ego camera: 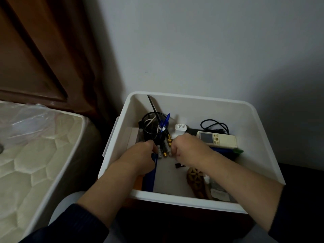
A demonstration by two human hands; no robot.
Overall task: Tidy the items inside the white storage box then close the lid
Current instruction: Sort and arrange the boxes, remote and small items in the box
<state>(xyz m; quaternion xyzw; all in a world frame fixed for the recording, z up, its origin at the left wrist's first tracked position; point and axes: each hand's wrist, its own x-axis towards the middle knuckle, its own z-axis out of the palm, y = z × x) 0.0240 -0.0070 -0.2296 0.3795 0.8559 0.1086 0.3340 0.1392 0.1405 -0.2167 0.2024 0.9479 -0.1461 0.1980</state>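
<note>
The white storage box point(259, 130) stands open against the wall. Both my hands are inside it. My left hand point(140, 155) and my right hand point(185, 148) have curled fingers on either side of a small row of batteries point(164, 149) lying on the box floor. Just behind them stands a black mesh pen cup point(152, 127) with a blue pen and cable ties. A white charger plug point(180, 130), a white remote control point(217, 139) and a coiled black cable point(213, 125) lie at the back right. A blue flat item point(149, 178) sits under my left wrist.
A patterned wooden piece point(196, 181) and some packets point(219, 192) lie at the box's front right. A mattress point(35, 155) with clear plastic wrap is on the left. A brown wooden panel point(35, 50) rises behind it. No lid is in view.
</note>
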